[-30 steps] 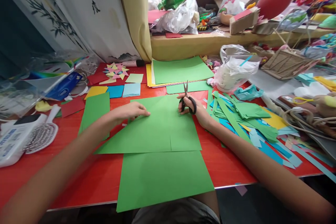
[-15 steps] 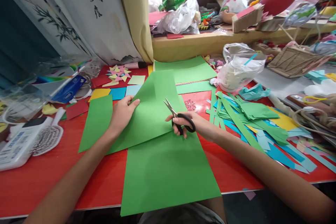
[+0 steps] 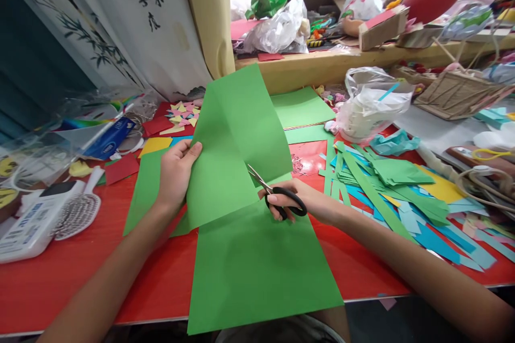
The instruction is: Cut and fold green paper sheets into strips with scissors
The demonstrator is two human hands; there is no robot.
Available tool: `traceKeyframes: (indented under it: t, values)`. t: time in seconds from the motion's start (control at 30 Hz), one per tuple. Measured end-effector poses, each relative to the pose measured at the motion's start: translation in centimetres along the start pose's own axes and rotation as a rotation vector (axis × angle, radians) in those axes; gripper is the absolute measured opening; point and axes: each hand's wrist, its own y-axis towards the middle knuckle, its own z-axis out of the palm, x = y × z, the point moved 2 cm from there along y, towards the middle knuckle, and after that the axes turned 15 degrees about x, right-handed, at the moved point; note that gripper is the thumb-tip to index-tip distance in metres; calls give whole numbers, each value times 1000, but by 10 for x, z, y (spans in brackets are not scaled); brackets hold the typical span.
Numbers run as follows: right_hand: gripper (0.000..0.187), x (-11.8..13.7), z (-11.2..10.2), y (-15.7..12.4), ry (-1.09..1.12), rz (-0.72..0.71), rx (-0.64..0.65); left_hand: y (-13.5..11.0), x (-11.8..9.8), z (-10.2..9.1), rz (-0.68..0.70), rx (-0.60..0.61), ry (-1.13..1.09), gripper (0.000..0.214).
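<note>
My left hand (image 3: 175, 171) grips the left edge of a creased green paper sheet (image 3: 235, 139) and holds it raised and tilted above the red table (image 3: 60, 268). My right hand (image 3: 300, 203) is closed through the black handles of a pair of scissors (image 3: 277, 195). The blades are slightly apart and point up-left at the lower right edge of the raised sheet. A second, larger green sheet (image 3: 257, 268) lies flat below both hands and hangs over the table's near edge.
A heap of green and blue paper strips (image 3: 386, 193) lies to the right. Small coloured paper pieces (image 3: 181, 112) sit at the back left. A white device and hairbrush (image 3: 44, 217) lie at far left. Plastic bags (image 3: 370, 104) and clutter fill the windowsill.
My left hand has lifted the creased green sheet from flat on the table to upright. My right hand with the scissors has moved nearer, and the blades now meet the sheet's lower edge.
</note>
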Motion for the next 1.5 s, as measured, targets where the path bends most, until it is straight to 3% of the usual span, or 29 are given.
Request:
traceKeyframes:
  t: [0.23,0.5,1.0,1.5]
  values:
    - [42,5,4,0,3,-89,-57,-14,-5,17,31,-17,23,27]
    - [45,8,7,-2,12,-51,-80,-26,-13,28,66,-40,41,21]
    - [46,1,8,0,-62,-100,-128,-32,-10,31,74,-72,67,23]
    - [38,-8,11,4,51,-181,-170,-31,-8,30,98,-82,74,24]
